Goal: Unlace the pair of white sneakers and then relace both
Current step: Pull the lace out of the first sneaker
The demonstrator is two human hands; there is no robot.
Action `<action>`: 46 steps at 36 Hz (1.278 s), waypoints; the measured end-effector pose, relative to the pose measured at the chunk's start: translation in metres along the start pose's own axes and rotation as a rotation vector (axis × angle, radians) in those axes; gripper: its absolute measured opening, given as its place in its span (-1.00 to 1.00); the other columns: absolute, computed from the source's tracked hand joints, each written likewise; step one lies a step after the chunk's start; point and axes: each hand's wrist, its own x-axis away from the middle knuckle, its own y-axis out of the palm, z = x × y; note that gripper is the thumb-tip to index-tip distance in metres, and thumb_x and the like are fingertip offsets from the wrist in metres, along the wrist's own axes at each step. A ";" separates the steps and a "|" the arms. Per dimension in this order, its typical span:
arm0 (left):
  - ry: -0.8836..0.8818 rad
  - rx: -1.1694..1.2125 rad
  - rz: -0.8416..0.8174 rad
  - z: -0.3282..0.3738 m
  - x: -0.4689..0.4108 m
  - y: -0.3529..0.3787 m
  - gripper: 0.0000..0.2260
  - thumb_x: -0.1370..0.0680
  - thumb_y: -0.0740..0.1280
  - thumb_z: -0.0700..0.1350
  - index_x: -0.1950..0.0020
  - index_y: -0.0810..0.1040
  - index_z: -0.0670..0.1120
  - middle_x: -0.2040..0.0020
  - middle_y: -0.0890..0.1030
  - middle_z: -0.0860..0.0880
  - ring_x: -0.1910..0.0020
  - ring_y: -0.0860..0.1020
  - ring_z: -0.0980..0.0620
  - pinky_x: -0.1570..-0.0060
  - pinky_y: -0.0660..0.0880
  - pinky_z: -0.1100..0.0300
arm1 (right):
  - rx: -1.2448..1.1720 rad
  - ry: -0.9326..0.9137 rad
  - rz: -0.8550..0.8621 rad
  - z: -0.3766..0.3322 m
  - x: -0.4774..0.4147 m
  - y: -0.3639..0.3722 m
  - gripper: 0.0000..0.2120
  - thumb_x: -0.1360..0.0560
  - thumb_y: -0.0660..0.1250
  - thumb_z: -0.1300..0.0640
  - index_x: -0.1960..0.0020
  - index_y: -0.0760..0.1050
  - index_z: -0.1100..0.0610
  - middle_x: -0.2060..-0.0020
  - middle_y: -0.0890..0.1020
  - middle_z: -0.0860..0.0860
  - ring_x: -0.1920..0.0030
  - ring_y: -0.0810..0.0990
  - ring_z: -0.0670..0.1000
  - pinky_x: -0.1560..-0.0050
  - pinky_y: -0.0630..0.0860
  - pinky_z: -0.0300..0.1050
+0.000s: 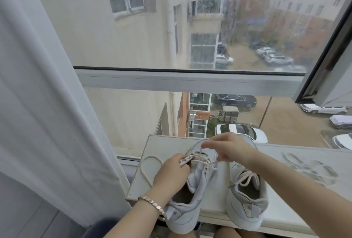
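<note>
Pinching a strand of the lace (202,158) between thumb and forefinger, the right hand (226,147) hangs just above the toe half of the left sneaker (198,179), with the strand running down from its fingertips into the eyelets. The left hand (172,169) has its fingers curled onto the same shoe's upper beside the eyelets and grips it there; a bracelet (152,202) sits on that wrist. Several crossings of lace show between the two hands.

Under the right forearm, just to the right of the left sneaker, stands the right sneaker (245,199), laced, with its ends lying loose over the tongue. Both shoes rest on the white desk (285,190), heels toward the person and overhanging its near edge. A second, loose lace (152,156) lies in a loop on the desk just left of the left hand. Faint sole-shaped marks (312,169) show on the desk well to the right of the right hand. Beyond both hands is a window frame (190,81); a curtain (47,104) hangs further left of the left hand.
</note>
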 end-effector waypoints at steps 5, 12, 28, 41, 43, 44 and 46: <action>-0.024 0.025 0.010 -0.002 0.000 0.003 -0.81 -0.52 0.12 -0.18 0.05 0.46 0.07 0.18 0.53 0.01 0.18 0.49 -0.04 0.22 0.39 0.14 | -0.408 -0.149 0.015 -0.011 0.001 -0.018 -0.71 -0.41 0.30 0.13 0.47 0.45 0.17 0.60 0.41 -0.04 0.52 0.42 -0.06 0.30 0.51 -0.23; -0.055 -0.015 0.038 -0.002 0.001 0.003 -0.77 -0.54 0.10 -0.18 -0.08 0.45 0.06 0.18 0.52 0.01 0.23 0.47 -0.02 0.26 0.37 0.16 | 0.098 -0.006 0.139 -0.001 -0.012 -0.068 -0.51 -0.47 0.26 -0.10 0.56 0.47 0.11 0.67 0.26 -0.08 0.64 0.16 -0.07 0.59 0.18 -0.31; -0.063 -0.108 0.062 0.009 0.008 0.005 -0.73 -0.55 0.11 -0.15 -0.22 0.42 0.01 -0.02 0.56 -0.08 0.03 0.52 -0.12 0.10 0.45 0.08 | 0.961 -0.209 0.008 0.007 -0.016 0.021 -0.67 -0.50 0.25 -0.15 -0.11 0.56 0.03 -0.09 0.46 -0.03 -0.14 0.35 -0.05 -0.15 0.30 -0.15; -0.068 -0.151 0.061 0.010 0.007 0.006 -0.71 -0.58 0.09 -0.11 -0.28 0.39 0.04 -0.09 0.54 -0.05 0.00 0.51 -0.08 0.06 0.46 0.08 | 0.839 0.051 0.020 0.007 -0.017 0.026 -0.76 -0.51 0.32 0.00 0.00 0.64 0.14 0.27 0.63 0.06 0.47 0.37 -0.09 0.43 0.33 -0.25; -0.072 -0.148 0.059 0.010 0.007 0.006 -0.70 -0.57 0.09 -0.12 -0.28 0.40 0.05 -0.10 0.54 -0.04 -0.01 0.51 -0.08 0.04 0.47 0.09 | 0.828 0.061 0.004 0.004 -0.014 0.023 -0.79 -0.51 0.32 0.04 -0.01 0.64 0.14 0.16 0.68 0.09 0.39 0.46 -0.07 0.33 0.44 -0.23; -0.074 -0.143 0.059 0.010 0.007 0.006 -0.71 -0.57 0.09 -0.12 -0.27 0.40 0.04 -0.09 0.54 -0.04 -0.01 0.51 -0.09 0.04 0.46 0.09 | 0.846 0.063 0.009 0.002 -0.012 0.021 -0.78 -0.51 0.32 0.05 -0.02 0.64 0.15 0.12 0.68 0.10 0.33 0.51 -0.03 0.24 0.49 -0.19; -0.074 -0.129 0.061 0.009 0.007 0.005 -0.73 -0.57 0.09 -0.14 -0.22 0.43 0.02 -0.05 0.55 -0.05 0.02 0.51 -0.10 0.05 0.46 0.08 | 0.924 0.067 0.055 -0.004 -0.008 0.011 -0.76 -0.52 0.31 0.05 -0.04 0.62 0.18 0.08 0.67 0.09 0.21 0.56 0.02 0.15 0.48 -0.17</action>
